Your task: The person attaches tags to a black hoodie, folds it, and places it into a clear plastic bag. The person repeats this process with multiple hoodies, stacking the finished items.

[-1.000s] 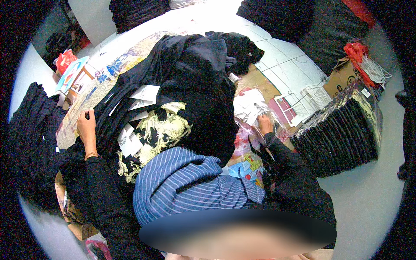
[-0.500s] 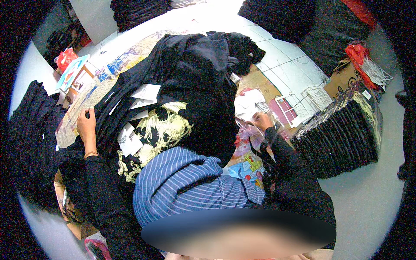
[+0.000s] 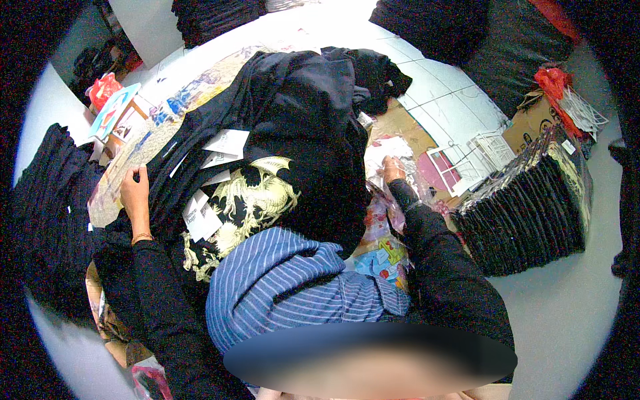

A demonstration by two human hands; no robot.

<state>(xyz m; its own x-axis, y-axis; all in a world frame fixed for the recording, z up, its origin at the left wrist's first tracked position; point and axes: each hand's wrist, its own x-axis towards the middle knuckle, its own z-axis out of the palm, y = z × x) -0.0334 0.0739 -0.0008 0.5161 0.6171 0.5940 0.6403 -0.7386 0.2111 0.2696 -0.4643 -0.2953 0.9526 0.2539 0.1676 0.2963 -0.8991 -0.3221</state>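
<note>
Black garments [image 3: 303, 107] lie heaped before me, with white paper tags [image 3: 225, 143] fanned over their left side and a pale yellow dragon print [image 3: 263, 190] below them. At the left edge of the heap is my left hand [image 3: 136, 193], thumb and fingers curled into a pinch; what is between the fingertips is too small to make out. My right hand [image 3: 395, 169] reaches to a pile of white paper pieces [image 3: 392, 148] right of the garments. Its fingers are drawn together at the paper, and whatever they hold is hidden. Blue striped cloth [image 3: 273, 280] covers my lap.
A tall stack of folded black garments [image 3: 523, 207] stands at the right, beside white plastic frames [image 3: 490, 152] and a cardboard box [image 3: 530, 123]. More folded black garments [image 3: 50, 187] are piled at the left. Clear plastic wrapping [image 3: 383, 217] lies under my right forearm.
My right hand has moved up and slightly left, from the clear plastic to the white paper pieces. The left hand keeps its pinch in nearly the same place.
</note>
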